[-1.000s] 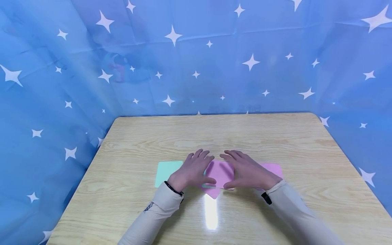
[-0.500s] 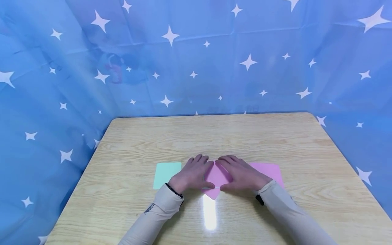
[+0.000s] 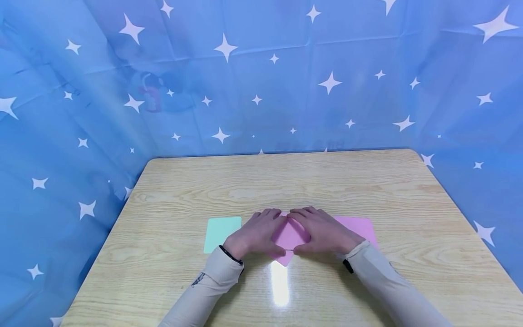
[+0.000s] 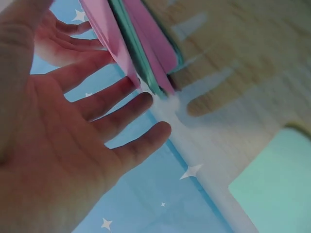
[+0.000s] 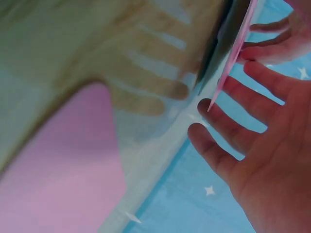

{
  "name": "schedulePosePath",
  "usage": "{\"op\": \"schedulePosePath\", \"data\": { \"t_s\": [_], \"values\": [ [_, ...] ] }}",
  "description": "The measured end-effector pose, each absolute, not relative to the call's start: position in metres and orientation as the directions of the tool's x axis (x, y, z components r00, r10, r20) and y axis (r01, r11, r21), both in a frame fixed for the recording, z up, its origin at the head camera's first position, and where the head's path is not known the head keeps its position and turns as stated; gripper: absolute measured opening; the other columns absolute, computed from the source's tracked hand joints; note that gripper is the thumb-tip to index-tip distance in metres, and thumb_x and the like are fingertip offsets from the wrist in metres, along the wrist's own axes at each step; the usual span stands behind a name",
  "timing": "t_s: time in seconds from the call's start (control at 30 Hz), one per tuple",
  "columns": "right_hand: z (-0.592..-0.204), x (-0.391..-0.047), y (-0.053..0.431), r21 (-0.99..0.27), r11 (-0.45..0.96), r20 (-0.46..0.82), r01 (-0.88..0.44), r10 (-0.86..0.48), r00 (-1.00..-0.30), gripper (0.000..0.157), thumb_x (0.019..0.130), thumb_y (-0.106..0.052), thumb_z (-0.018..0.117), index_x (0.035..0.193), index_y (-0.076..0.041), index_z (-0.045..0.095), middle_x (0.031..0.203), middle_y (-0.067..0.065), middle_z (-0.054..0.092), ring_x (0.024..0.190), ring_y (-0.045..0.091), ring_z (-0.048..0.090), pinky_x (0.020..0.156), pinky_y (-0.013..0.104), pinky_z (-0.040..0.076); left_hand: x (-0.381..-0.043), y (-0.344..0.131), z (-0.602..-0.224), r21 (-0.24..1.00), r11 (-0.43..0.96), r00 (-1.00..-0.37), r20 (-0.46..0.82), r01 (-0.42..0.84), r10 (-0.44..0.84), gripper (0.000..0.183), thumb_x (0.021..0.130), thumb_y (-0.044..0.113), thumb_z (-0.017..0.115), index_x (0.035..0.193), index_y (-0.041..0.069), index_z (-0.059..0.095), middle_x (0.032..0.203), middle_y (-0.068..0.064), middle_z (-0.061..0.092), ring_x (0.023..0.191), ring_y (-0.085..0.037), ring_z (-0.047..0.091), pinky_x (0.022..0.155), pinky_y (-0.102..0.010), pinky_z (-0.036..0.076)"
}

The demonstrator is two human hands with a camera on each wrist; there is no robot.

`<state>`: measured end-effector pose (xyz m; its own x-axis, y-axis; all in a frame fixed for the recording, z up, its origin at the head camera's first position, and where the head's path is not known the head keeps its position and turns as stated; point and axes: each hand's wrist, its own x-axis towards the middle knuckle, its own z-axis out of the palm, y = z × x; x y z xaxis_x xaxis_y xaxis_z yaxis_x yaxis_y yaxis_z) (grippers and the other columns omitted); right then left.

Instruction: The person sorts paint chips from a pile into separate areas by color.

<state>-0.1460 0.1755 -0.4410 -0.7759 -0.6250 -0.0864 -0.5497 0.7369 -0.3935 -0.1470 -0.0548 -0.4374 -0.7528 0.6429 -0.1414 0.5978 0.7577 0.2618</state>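
I read the bench (image 3: 286,181) as smooth, glossy wood grain; a strip of reflected light (image 3: 280,284) shines off its near part. On the bench, the green card (image 3: 220,234) and the pink card (image 3: 359,226) look smooth and matt, paper or plastic indeterminate; the card stack (image 3: 292,235) matches. Beyond the bench, I see the backdrop (image 3: 245,68) as creased cloth. The sleeves (image 3: 220,274) over the bench appear matt fabric.

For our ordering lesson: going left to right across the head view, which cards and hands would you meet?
Mint-green card, left hand, middle pink card, right hand, outer pink card.
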Motion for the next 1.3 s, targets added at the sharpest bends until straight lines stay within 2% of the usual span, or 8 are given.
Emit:
{"op": "schedulePosePath", "data": {
  "t_s": [0.13,0.33,0.57,0.77,0.97,1.3],
  "values": [
    [-0.434,-0.145,0.177,-0.371,0.730,-0.054,-0.574,-0.634,-0.771,0.088,0.081,-0.053,0.081,0.152,-0.014,0.048,0.158,0.008,0.045,0.146,0.036,0.038,0.118,0.061,0.031,-0.148,-0.056,-0.432,0.246,0.749,-0.749,-0.114,0.616,0.653,0.074,0.081,0.051,0.083,0.143,0.021,0.055,0.152,-0.008,0.048,0.143,-0.026,0.041,0.112,-0.049,0.043],
    [-0.414,-0.143,0.181,-0.288,0.737,0.011,-0.612,-0.636,-0.771,0.084,0.079,-0.059,0.080,0.145,-0.014,0.054,0.160,0.011,0.041,0.145,0.036,0.039,0.113,0.061,0.037,-0.151,-0.063,-0.413,0.301,0.712,-0.736,-0.046,0.634,0.675,0.058,0.081,0.048,0.084,0.126,0.017,0.063,0.152,-0.012,0.049,0.143,-0.029,0.043,0.110,-0.049,0.044],
    [-0.393,-0.141,0.186,-0.291,0.730,0.061,-0.619,-0.631,-0.773,0.077,0.081,-0.056,0.081,0.141,-0.013,0.059,0.157,0.011,0.046,0.144,0.034,0.043,0.113,0.059,0.039,-0.152,-0.068,-0.393,0.305,0.705,-0.735,-0.021,0.640,0.677,0.065,0.083,0.050,0.083,0.133,0.015,0.062,0.155,-0.013,0.045,0.146,-0.029,0.038,0.117,-0.051,0.037],
    [-0.386,-0.140,0.189,-0.254,0.711,0.116,-0.656,-0.651,-0.750,0.074,0.083,-0.055,0.080,0.140,-0.012,0.061,0.155,0.013,0.048,0.141,0.036,0.045,0.111,0.059,0.041,-0.152,-0.067,-0.383,0.293,0.691,-0.724,0.008,0.661,0.689,0.067,0.082,0.050,0.083,0.134,0.014,0.062,0.155,-0.015,0.045,0.145,-0.030,0.040,0.116,-0.050,0.038],
    [-0.375,-0.136,0.198,-0.242,0.719,0.130,-0.652,-0.642,-0.756,0.070,0.085,-0.050,0.079,0.141,-0.013,0.060,0.157,0.013,0.046,0.142,0.037,0.043,0.110,0.062,0.039,-0.152,-0.059,-0.373,0.270,0.671,-0.704,0.039,0.690,0.709,0.067,0.084,0.049,0.082,0.139,0.016,0.062,0.156,-0.014,0.044,0.144,-0.029,0.041,0.115,-0.049,0.040],
    [-0.364,-0.126,0.227,-0.193,0.722,0.230,-0.664,-0.625,-0.746,0.066,0.084,-0.045,0.081,0.136,-0.010,0.062,0.153,0.016,0.048,0.140,0.038,0.045,0.106,0.062,0.042,-0.153,-0.030,-0.362,0.229,0.626,-0.655,0.078,0.745,0.751,0.070,0.086,0.051,0.079,0.142,0.014,0.061,0.159,-0.012,0.042,0.146,-0.028,0.038,0.117,-0.046,0.039]
  ]
}}
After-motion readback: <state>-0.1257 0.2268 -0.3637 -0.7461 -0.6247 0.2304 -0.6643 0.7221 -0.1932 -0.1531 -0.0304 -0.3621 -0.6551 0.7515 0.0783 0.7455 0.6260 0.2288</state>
